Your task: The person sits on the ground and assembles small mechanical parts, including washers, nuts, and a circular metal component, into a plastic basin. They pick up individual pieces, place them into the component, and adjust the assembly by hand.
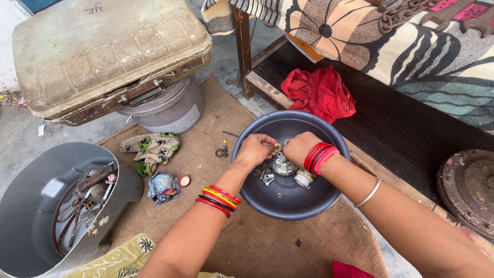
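Observation:
Both hands meet over a dark blue plastic basin (309, 203) on a burlap mat. My left hand (254, 149) and my right hand (299, 148) pinch a small round brass-coloured part (278, 147) between their fingertips. Below them in the basin lie a round grey metal housing (283, 166), a white cylindrical piece (303, 178) and several small bolts (267, 178). Red and yellow bangles ring both wrists.
A red cloth (321, 92) lies behind the basin. Left of it are a patterned rag (153, 149), a small metal clip (222, 152) and a grey cut drum (36, 216) holding belts and tools. A worn suitcase (108, 51) rests on a bucket (170, 110). A rusty disc (471, 188) sits right.

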